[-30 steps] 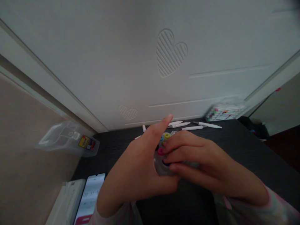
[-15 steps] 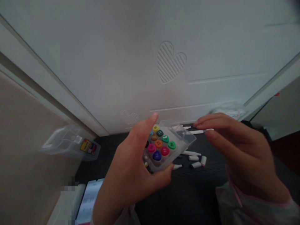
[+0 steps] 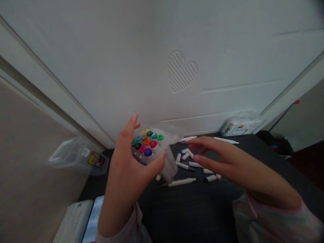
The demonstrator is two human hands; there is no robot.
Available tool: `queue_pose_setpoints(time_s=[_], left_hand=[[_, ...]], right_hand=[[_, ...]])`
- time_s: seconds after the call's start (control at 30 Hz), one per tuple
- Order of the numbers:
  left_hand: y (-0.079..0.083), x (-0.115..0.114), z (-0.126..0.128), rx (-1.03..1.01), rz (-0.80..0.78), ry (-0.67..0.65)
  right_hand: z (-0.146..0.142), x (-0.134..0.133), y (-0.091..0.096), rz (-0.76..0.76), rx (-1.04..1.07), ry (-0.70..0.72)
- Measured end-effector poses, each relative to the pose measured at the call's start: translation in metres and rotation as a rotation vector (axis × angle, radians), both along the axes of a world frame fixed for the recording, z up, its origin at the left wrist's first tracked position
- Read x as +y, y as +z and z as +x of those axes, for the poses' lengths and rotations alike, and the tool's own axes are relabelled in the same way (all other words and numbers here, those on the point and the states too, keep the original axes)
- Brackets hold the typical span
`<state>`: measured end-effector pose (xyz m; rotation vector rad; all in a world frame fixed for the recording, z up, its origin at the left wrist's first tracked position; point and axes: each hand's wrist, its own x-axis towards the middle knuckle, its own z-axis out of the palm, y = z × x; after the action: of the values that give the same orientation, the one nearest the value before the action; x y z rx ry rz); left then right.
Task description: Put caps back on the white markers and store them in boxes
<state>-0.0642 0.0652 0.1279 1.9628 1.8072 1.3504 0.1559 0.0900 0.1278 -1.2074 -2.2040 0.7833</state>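
My left hand (image 3: 126, 168) grips a clear plastic marker case (image 3: 158, 153) from its left side, thumb across the front. The case stands nearly upright on the dark table (image 3: 192, 209), and several coloured marker caps (image 3: 146, 141) show at its top. My right hand (image 3: 222, 162) hovers low over several loose white markers and caps (image 3: 188, 162) lying right of the case. Its fingers are stretched out flat toward the left, and nothing shows in them.
A clear plastic lid with a yellow label (image 3: 81, 157) lies at the left. A second case of markers (image 3: 240, 125) sits at the back right by the white heart-embossed panel (image 3: 182, 71). A phone and a white box (image 3: 86, 221) lie at the near left.
My left hand has carried the case left and set it more upright. My right hand, which pinched a white marker near the back, has dropped low over the loose markers with fingers flat.
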Motion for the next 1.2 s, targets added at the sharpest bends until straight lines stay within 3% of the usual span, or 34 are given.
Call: queue_pose_setpoints(time_s=[0.2, 0.37, 0.5, 0.73, 0.9, 1.2], left_hand=[[0.003, 0.003, -0.013, 0.0, 0.038, 0.223], [0.005, 0.003, -0.017, 0.037, 0.048, 0.287], [0.004, 0.003, -0.01, 0.029, 0.06, 0.252], [-0.003, 0.001, 0.011, 0.051, 0.085, 0.125], [-0.007, 0.003, 0.018, 0.058, 0.075, 0.114], [-0.007, 0.005, 0.024, 0.1, 0.071, 0.157]], right_hand=[[0.012, 0.003, 0.002, -0.047, 0.261, -0.295], [0.017, 0.001, 0.005, 0.019, 0.448, -0.422], [0.011, 0.001, 0.003, 0.003, 0.404, -0.327], [-0.027, -0.007, -0.014, 0.041, 0.066, 0.033], [-0.045, -0.01, -0.026, 0.054, 0.054, -0.014], [-0.048, -0.007, -0.031, 0.065, 0.111, -0.059]])
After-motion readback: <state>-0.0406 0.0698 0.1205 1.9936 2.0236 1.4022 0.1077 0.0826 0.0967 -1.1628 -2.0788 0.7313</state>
